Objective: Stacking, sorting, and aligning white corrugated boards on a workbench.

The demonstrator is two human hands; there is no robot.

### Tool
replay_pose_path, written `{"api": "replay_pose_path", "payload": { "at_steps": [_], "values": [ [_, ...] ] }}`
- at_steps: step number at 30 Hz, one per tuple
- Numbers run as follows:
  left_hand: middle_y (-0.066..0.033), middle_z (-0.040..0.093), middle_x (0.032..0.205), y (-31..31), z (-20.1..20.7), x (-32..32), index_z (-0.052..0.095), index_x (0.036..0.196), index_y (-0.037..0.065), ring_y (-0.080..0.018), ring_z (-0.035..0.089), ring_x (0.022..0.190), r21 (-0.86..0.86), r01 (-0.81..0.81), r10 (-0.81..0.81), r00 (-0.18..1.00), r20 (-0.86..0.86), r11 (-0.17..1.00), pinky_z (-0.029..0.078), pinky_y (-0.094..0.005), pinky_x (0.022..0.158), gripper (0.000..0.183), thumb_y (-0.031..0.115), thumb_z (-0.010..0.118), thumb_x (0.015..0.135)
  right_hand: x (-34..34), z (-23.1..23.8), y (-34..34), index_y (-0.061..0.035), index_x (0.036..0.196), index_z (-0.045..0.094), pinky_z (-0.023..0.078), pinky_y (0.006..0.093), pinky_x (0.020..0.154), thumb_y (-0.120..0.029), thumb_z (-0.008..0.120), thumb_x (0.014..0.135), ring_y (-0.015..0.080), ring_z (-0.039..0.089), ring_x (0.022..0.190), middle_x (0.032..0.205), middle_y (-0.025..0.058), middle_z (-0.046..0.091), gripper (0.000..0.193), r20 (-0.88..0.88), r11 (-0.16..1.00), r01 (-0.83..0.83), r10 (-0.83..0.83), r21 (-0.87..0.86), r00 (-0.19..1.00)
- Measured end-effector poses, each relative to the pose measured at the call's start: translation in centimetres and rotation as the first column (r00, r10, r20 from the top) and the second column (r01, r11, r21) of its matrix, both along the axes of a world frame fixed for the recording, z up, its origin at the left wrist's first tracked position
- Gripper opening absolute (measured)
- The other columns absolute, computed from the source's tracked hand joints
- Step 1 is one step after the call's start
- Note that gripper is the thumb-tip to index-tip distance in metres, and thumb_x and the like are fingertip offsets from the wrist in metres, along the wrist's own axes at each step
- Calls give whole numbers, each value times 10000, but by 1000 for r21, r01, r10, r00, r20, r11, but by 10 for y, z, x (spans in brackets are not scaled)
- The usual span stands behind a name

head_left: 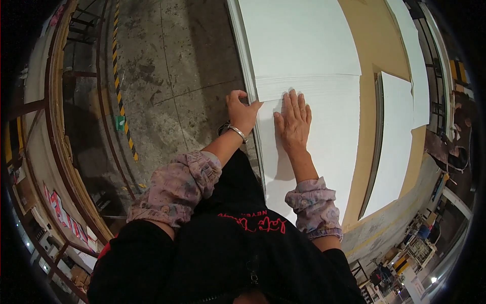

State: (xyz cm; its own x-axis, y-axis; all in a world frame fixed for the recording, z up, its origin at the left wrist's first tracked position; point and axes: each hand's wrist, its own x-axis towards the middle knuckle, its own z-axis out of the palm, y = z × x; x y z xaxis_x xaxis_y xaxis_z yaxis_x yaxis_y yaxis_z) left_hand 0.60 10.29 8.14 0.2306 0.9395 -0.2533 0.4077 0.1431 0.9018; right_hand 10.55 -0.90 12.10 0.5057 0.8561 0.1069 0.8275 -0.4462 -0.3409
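Large white flat sheets (pixel 309 167), like cardboard or board, lie in a stack in front of me. Their layered edges show as thin parallel lines across the middle. My right hand (pixel 293 121) rests palm down on the top surface, fingers stretched out and slightly spread. At the stack's left edge is my left hand (pixel 243 111), with a metal bangle on the wrist. Its thumb presses on a sheet's corner and its fingers curl at the side; the fingertips are partly hidden. Patterned sleeve covers are on both forearms.
Brown board (pixel 372 40) shows under the white sheets. A narrower white stack (pixel 392 137) lies to the right. Left of me are a concrete floor (pixel 187 55), a yellow-black striped line (pixel 119 86) and a rusty metal rack (pixel 50 111).
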Motion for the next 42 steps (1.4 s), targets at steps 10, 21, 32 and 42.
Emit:
{"api": "replay_pose_path", "payload": {
  "at_steps": [10,21,32,42],
  "values": [
    [-26,470,833,2,5,-2,462,948,56,-115,420,626,-78,146,-134,980,147,986,401,-278,572,402,118,753,676,-3,-3,3,-85,1383,367,154,481,1098,-292,492,874,294,235,1366,1454,76,333,564,80,994,41,-33,-97,996],
    [-6,516,768,10,5,-7,461,931,55,-70,457,606,-4,234,-233,969,83,972,416,-233,534,396,156,770,705,-4,-1,4,-102,1390,360,167,469,1079,-292,487,873,275,226,1367,1456,52,330,565,60,995,41,-36,-93,998],
    [-34,465,764,9,6,-2,430,886,60,-154,451,692,-84,182,-174,980,96,980,426,-313,628,425,174,772,661,3,1,2,-107,1364,407,212,441,1036,-299,492,870,264,258,1349,1436,33,371,536,107,994,51,-41,-96,993],
    [-37,465,769,7,5,-3,414,870,67,-154,440,685,-85,162,-154,983,99,983,420,-309,622,430,195,769,663,4,5,6,-120,1390,362,196,455,1045,-310,466,871,272,233,1357,1461,25,328,562,121,989,44,-26,-143,992]
  ]
}}
